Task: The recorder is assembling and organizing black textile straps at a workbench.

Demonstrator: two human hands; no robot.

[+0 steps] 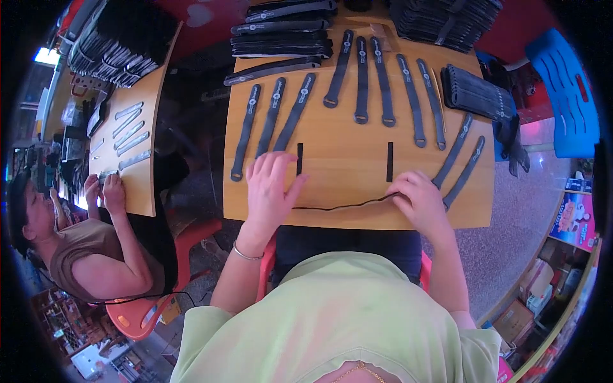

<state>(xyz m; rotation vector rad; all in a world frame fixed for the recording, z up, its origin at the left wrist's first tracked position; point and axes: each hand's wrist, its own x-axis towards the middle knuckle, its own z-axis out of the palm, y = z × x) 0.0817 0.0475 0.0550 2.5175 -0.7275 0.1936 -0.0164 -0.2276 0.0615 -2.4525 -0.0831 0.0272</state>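
A thin black strap (345,205) lies edge-up along the near edge of the wooden table (345,166). My left hand (271,186) rests flat on its left end, fingers spread. Its right end is pinched under the fingers of my right hand (418,199). Two short black marks (299,158) (389,161) sit on the table just beyond the strap. Several flat black straps (361,80) with round emblems lie in a fan across the far half of the table.
Stacks of black straps (281,35) and a bundle (476,96) stand at the table's far side. At the left, another person (83,249) works at a second wooden table (131,137). A blue plastic chair (565,96) stands at the right.
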